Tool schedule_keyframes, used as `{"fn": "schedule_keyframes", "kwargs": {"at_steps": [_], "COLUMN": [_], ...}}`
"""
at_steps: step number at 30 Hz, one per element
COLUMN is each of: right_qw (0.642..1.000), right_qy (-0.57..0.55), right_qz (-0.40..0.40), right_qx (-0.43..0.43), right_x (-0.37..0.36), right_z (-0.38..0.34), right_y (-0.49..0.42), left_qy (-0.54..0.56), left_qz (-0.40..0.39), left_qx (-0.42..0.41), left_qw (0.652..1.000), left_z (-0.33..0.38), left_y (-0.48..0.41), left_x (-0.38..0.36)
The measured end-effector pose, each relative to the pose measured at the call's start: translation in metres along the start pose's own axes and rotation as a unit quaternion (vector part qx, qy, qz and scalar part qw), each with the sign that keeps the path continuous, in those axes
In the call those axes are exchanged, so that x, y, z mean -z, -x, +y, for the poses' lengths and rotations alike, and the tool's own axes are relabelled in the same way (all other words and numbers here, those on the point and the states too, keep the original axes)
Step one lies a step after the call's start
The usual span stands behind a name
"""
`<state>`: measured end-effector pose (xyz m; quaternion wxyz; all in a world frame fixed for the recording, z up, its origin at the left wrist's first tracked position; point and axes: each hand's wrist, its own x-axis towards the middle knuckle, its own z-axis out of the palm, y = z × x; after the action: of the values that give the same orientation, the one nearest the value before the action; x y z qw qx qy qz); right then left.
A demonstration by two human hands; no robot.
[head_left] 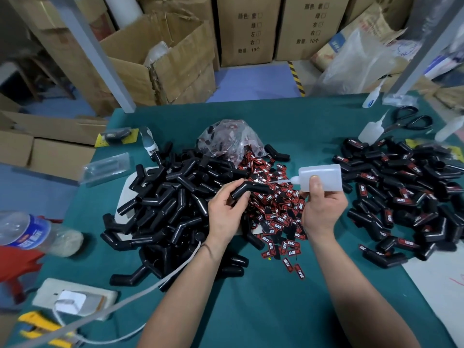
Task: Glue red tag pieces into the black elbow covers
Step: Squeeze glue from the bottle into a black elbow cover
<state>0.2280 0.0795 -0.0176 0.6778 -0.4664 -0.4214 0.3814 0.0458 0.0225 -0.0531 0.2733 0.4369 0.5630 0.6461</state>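
My left hand (226,212) grips one black elbow cover (247,190) at the middle of the frame, fingers curled round its lower leg. My right hand (321,209) is wrapped round the glue bottle (320,178), thumb on its face, with the thin nozzle lying level and pointing left at the cover's upper leg.

The main risk is the squeeze. Too much pressure would probably run glue down the cover onto my left fingers. It could also drip into the loose red tags (276,217) heaped right under both hands and stick them together. I only hold the cover by one leg, so it could twist as the nozzle pushes on it and the glue would land off its spot. Glue left bare too long may skin over, and I see no tag in either hand.

I cannot tell whether the nozzle tip touches the cover or stops just short, because dark plastic and red tags blur together there. Nor can I tell whether any glue is out. The spot meant for the tag is not visible. The clear bag (231,136) above the tags hides most of its contents. The pile of tagged covers (401,197) at the right runs off the frame, and the desk (276,305) edges are smeared.
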Motion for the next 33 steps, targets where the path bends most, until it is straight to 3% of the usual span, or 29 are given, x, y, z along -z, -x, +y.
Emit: {"fn": "schedule_keyframes", "kwargs": {"at_steps": [33], "right_qw": [1.000], "right_qy": [0.012], "right_qz": [0.002], "right_qx": [-0.015], "right_x": [0.0003], "right_z": [-0.0022], "right_y": [-0.0011], "left_qy": [-0.028], "left_qz": [-0.003], "left_qx": [-0.032], "left_qw": [0.999], "left_z": [-0.0003], "left_y": [-0.0011], "left_x": [-0.0003]}}
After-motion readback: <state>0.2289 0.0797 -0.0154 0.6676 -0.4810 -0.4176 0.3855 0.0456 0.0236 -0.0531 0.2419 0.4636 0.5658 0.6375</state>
